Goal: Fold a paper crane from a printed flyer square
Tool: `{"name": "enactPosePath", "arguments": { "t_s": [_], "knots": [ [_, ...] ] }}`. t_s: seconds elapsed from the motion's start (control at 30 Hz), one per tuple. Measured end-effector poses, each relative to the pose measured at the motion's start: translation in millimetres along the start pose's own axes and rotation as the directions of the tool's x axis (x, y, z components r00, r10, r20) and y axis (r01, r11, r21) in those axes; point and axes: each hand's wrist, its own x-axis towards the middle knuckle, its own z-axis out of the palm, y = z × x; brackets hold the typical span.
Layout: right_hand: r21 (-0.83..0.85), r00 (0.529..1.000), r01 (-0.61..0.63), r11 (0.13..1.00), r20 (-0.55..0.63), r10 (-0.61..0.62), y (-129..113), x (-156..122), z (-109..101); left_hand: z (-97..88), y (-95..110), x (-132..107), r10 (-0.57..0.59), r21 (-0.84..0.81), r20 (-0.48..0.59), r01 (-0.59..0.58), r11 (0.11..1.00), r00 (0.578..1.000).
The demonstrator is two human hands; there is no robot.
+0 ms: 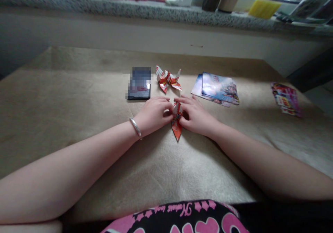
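A folded red and white paper piece (177,130) lies between my two hands near the middle of the table, its orange-red point toward me. From the left side, my left hand (156,111) grips it with closed fingers; a silver bangle circles that wrist. My right hand (196,116) pinches the same paper from the right. My fingers cover part of the folds. Just beyond my hands rests a folded paper butterfly shape (169,79) in matching red and white paper.
A dark phone (139,83) lies beyond my left hand. Blue picture cards (220,88) overlap beyond my right hand. A bright pink printed packet or card (287,100) is at the far right. Behind the table, a stone windowsill (156,9) holds bottles and a yellow sponge-like block (264,8).
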Motion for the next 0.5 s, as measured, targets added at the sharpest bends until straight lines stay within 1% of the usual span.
{"name": "enactPosePath", "arguments": {
  "t_s": [0.2,0.33,0.43,0.5],
  "knots": [
    [-0.010,0.997,0.067,0.998,-0.049,-0.067,9,2,-2,-0.7,0,-1,-0.033,0.016,-0.004,0.033,0.999,0.999],
    [0.032,0.997,0.057,0.998,-0.054,-0.055,13,2,-2,0.8,-2,-1,-0.015,0.015,-0.010,0.015,1.000,1.000],
    [0.037,0.997,0.052,0.998,-0.054,-0.050,13,2,-2,-1.7,-4,-4,-0.035,0.043,-0.018,0.035,0.998,0.999],
    [0.021,0.997,0.055,0.998,-0.058,-0.054,13,3,-2,-5.0,-6,-7,0.008,0.073,0.007,-0.008,0.997,1.000]
  ]
}}
